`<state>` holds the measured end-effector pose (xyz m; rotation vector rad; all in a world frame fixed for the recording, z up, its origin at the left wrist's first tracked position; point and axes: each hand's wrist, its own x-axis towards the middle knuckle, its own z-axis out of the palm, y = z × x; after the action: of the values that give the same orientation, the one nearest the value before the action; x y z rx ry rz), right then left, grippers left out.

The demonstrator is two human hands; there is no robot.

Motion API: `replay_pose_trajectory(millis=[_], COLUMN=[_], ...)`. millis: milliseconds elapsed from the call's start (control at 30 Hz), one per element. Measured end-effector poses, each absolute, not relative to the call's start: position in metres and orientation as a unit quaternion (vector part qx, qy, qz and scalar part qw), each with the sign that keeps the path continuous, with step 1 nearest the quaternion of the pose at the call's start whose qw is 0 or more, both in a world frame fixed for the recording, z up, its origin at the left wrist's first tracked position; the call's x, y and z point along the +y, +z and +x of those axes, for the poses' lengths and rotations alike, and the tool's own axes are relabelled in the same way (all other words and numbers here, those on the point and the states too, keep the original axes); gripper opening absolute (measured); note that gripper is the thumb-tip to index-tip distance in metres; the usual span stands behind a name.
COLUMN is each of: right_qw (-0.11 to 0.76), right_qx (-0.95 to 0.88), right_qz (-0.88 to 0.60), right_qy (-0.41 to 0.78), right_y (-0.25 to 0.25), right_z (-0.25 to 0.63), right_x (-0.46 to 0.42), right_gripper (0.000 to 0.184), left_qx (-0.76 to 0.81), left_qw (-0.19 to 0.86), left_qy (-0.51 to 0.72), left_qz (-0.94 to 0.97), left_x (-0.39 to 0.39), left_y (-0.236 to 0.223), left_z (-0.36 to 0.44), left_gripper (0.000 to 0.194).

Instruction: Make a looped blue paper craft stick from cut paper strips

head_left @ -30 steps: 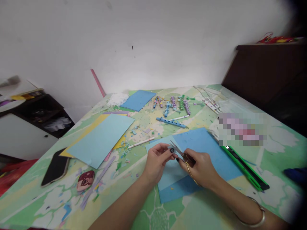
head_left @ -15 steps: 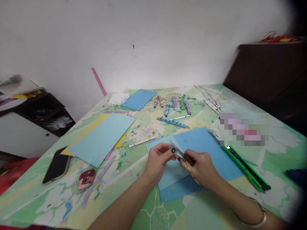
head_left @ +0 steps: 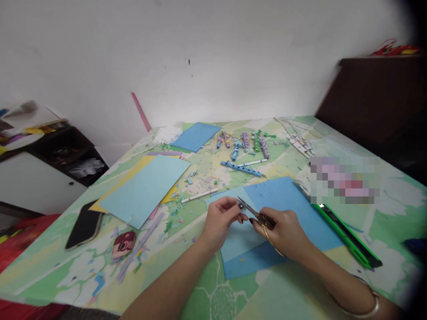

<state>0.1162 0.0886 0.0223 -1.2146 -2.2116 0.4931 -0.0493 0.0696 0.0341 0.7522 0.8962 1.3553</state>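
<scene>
Above the blue sheets, my left hand (head_left: 220, 221) is pinched, thumb against fingers, on a small piece of light-blue paper that the fingers mostly hide. My right hand (head_left: 283, 231) grips a pair of scissors (head_left: 251, 210) by gold-coloured handles. The blades point up and left and reach to my left fingertips. Under both hands lie a light-blue sheet (head_left: 230, 249) and a darker blue sheet (head_left: 271, 191), partly overlapping.
Left are stacked coloured papers (head_left: 147, 186), a phone (head_left: 83, 226) and a dark-red case (head_left: 123, 244). Behind lie decorated paper tubes (head_left: 245, 140), a blue dotted tube (head_left: 243, 169) and white shreds (head_left: 167, 135). A green cutter (head_left: 347, 233) lies right. Paper scraps (head_left: 176, 213) are scattered about.
The camera view has shifted slightly, so the table things sit a little further right. My left hand stays pinched and the scissors stay beside it; the gap between the hands looks slightly wider.
</scene>
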Motion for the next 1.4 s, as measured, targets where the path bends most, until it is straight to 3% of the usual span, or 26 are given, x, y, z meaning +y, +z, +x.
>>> replay_pose_trajectory(millis=[1167,1400], right_qw=[0.24,0.282], right_qx=[-0.848,-0.801], right_qz=[-0.458,-0.497], right_qy=[0.12,0.18], right_y=[0.017,0.027], right_z=[0.126,0.123], right_x=[0.096,0.1], right_gripper=[0.028,0.034], left_qx=[0.448,0.488], left_qw=[0.611,0.552], left_qy=[0.55,0.545], left_qz=[0.352,0.4], left_x=[0.077,0.078], left_y=[0.031,0.03], left_z=[-0.06,-0.065], left_gripper=[0.015,0.016])
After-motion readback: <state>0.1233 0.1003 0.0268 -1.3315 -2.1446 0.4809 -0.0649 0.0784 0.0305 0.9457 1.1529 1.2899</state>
